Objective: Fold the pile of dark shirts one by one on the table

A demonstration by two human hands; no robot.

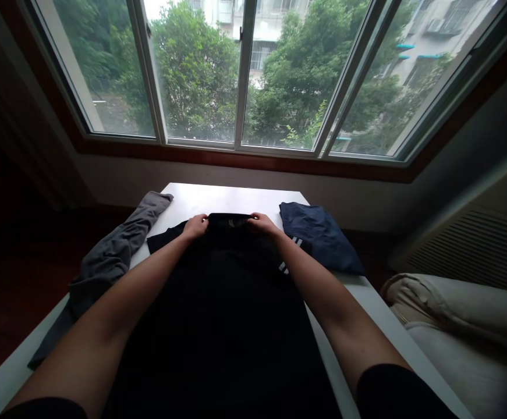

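A black T-shirt [231, 302] lies spread over the white table [236, 195], its collar toward the window and its lower part running down toward me. White stripes mark its right sleeve. At the left end of the collar, my left hand [196, 226] pinches the cloth, fingers closed. My right hand [262, 223] grips the collar's other end in the same way. Both arms are stretched out over the shirt. A folded dark blue garment [318, 235] lies to the right of my right hand, partly beneath the striped sleeve. Crumpled grey clothing [117, 250] lies along the table's left side.
Beyond the table's far edge is a wall with a wide sliding window [240, 75] in a brown frame. Pale folded bedding or cushions [463, 326] sit low on the right. Dark reddish floor [9, 302] shows on the left.
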